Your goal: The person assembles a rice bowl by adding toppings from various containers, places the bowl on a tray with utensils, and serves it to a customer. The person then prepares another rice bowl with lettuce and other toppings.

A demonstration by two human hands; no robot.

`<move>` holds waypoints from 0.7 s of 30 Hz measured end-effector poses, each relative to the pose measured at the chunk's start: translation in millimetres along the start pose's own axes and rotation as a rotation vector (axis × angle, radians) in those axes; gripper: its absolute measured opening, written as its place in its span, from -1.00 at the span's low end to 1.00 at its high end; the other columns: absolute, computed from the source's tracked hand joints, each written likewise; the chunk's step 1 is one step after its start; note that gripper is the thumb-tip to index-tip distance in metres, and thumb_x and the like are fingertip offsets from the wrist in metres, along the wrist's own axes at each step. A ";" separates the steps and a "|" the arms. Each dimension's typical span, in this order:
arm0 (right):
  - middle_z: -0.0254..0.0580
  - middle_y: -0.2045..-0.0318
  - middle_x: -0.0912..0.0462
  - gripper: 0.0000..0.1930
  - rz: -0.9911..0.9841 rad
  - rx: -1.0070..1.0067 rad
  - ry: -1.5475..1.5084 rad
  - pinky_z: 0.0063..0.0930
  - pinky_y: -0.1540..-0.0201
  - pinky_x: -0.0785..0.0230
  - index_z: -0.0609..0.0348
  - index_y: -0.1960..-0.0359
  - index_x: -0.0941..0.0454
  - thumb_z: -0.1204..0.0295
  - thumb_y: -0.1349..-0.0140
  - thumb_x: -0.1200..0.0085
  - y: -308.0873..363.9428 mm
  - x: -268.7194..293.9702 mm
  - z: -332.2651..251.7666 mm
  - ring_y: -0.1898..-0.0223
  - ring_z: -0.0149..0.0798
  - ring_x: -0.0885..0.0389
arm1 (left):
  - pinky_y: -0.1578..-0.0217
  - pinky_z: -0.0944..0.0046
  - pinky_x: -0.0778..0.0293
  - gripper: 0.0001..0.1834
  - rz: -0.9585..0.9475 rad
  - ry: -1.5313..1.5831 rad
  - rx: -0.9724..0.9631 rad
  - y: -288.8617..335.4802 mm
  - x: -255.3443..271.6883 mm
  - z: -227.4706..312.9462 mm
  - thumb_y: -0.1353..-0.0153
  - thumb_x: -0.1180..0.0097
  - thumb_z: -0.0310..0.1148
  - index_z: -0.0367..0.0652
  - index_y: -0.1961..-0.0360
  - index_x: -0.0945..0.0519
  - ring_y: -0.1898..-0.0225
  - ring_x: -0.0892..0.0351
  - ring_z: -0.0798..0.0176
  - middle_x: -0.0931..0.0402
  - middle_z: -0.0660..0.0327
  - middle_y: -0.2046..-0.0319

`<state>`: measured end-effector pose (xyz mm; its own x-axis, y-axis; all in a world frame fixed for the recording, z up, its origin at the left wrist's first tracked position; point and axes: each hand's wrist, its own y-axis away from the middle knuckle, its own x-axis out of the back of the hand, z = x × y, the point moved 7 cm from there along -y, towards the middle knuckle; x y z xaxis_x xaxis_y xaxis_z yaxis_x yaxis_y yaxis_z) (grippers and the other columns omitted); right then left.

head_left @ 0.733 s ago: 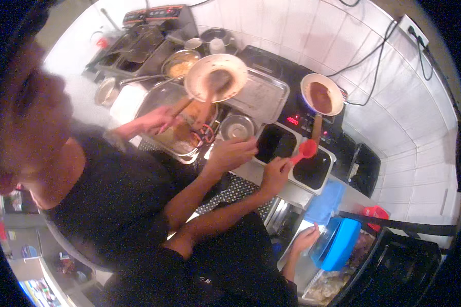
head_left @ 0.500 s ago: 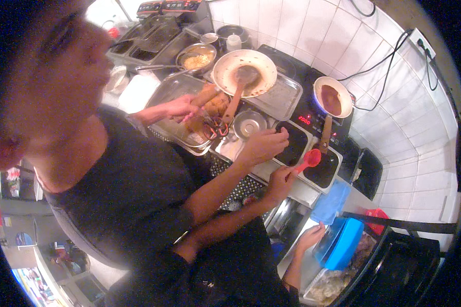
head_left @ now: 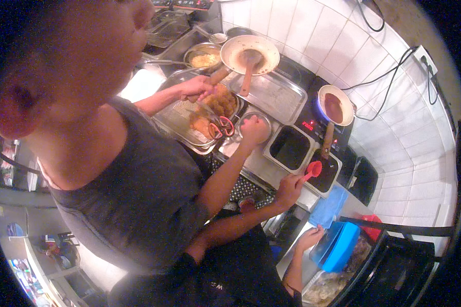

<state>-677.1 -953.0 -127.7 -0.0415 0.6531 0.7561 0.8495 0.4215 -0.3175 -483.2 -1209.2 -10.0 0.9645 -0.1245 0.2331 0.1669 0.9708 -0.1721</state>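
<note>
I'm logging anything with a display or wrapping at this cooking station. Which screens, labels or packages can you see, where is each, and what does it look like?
Cooktop display: front edge of the black hob, below the pan of brown sauce; a small strip of glowing red digits.
Blue lidded box: lower right, by a person's hand; rectangular, bright blue, no label visible.
Red item: just behind that box; too hidden to tell.

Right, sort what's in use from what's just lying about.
In use: left hand, red spoon, black tub; a co-worker's scissors, fried pieces.
Lying about: steel tray, blue cloth, blue box.
</note>
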 end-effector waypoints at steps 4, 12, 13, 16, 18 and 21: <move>0.18 0.05 -0.58 -0.67 -0.014 -0.009 0.005 -0.12 -0.17 -0.31 0.40 0.00 -0.50 0.43 -0.36 0.19 0.6 -0.5 -6.1 -0.03 0.15 -0.52 | 0.20 -0.09 -0.44 -0.73 -0.072 -0.068 0.115 -0.5 -0.4 -11.3 -0.31 -0.08 -0.31 -0.31 0.18 -0.67 0.26 -0.57 -0.22 -0.57 -0.14 0.39; 0.18 0.07 -0.58 -0.70 0.009 0.002 0.040 -0.11 -0.13 -0.34 0.40 0.03 -0.51 0.43 -0.37 0.16 2.3 3.8 2.1 0.00 0.15 -0.54 | 0.23 -0.15 -0.45 -0.77 0.073 -0.052 -0.048 -5.4 -1.5 -15.8 -0.24 -0.10 -0.36 -0.24 0.16 -0.64 0.26 -0.56 -0.25 -0.59 -0.12 0.34; 0.18 0.08 -0.58 -0.70 -0.006 0.011 0.031 -0.11 -0.13 -0.35 0.40 0.04 -0.51 0.43 -0.37 0.16 0.5 -2.3 -4.4 0.01 0.16 -0.54 | 0.22 -0.15 -0.45 -0.77 0.071 -0.098 -0.035 -10.7 9.7 -28.7 -0.25 -0.08 -0.36 -0.23 0.15 -0.64 0.25 -0.55 -0.26 -0.58 -0.11 0.33; 0.17 0.12 -0.59 -0.73 0.016 -0.003 0.035 -0.10 -0.10 -0.35 0.37 0.08 -0.53 0.45 -0.34 0.14 2.3 -3.5 -5.1 0.03 0.16 -0.54 | 0.19 -0.16 -0.44 -0.78 -0.065 -0.190 0.047 -22.8 21.6 -40.6 -0.28 -0.02 -0.36 -0.20 0.16 -0.64 0.22 -0.53 -0.28 -0.56 -0.11 0.37; 0.18 0.13 -0.59 -0.74 0.014 -0.012 0.072 -0.08 -0.06 -0.35 0.34 0.08 -0.54 0.48 -0.31 0.14 -0.6 1.9 -5.9 0.06 0.17 -0.54 | 0.19 -0.15 -0.44 -0.80 -0.063 -0.218 -0.088 -32.4 30.0 -35.5 -0.29 -0.01 -0.39 -0.23 0.18 -0.62 0.22 -0.53 -0.27 -0.53 -0.12 0.36; 0.16 0.13 -0.60 -0.75 0.024 -0.003 0.084 -0.08 -0.10 -0.33 0.35 0.11 -0.55 0.49 -0.29 0.12 -2.5 2.9 -12.9 0.05 0.16 -0.54 | 0.23 -0.13 -0.47 -0.84 -0.029 -0.274 -0.090 -40.4 52.5 -13.2 -0.33 0.01 -0.42 -0.28 0.19 -0.55 0.22 -0.51 -0.29 -0.47 -0.15 0.29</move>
<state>-672.6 -960.2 -117.3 0.0224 0.6080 0.7936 0.8510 0.4049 -0.3343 -436.6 -1257.6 -3.4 0.8697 -0.0797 0.4870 0.2228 0.9440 -0.2434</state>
